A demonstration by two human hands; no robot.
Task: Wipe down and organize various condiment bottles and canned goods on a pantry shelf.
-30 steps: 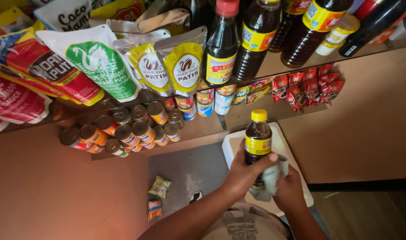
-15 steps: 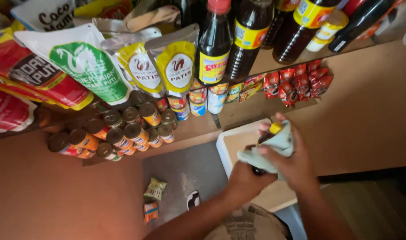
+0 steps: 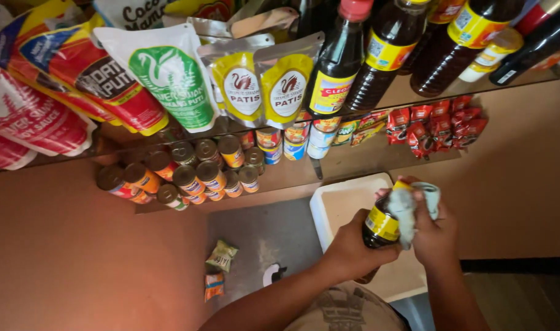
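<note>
While the left hand [image 3: 352,248] wraps the lower body of the dark bottle [image 3: 384,222], the right hand [image 3: 436,236] presses a pale cloth [image 3: 409,205] against its neck and yellow cap. The left grip is closed around the glass below the yellow label; the right grip is closed on the cloth, with the fingers folded over it. The bottle is tilted, cap pointing up and away from the person, and is held in the air above a white box [image 3: 341,205] that stands on the floor below the shelves.

Probable faults from this position:

- Slip. The bottle is carried by the left hand alone. If wiping force from the right hand pushes along the tilted axis, the glass may slide out of the palm and fall onto the box or the floor.
- Cap loosening. Twisting the cloth around the cap may turn it. With the bottle tilted, dark liquid could then leak onto the cloth and hand. Whether the cap is sealed cannot be told.
- Shelf contact. The lower shelf [image 3: 353,168], loaded with cans [image 3: 200,175] and red sachets [image 3: 436,125], is near the cap. A wide elbow or wrist movement may knock that stock down.
- Snagging. A loose end of cloth hangs beside the label and may catch under the left fingers.
</note>
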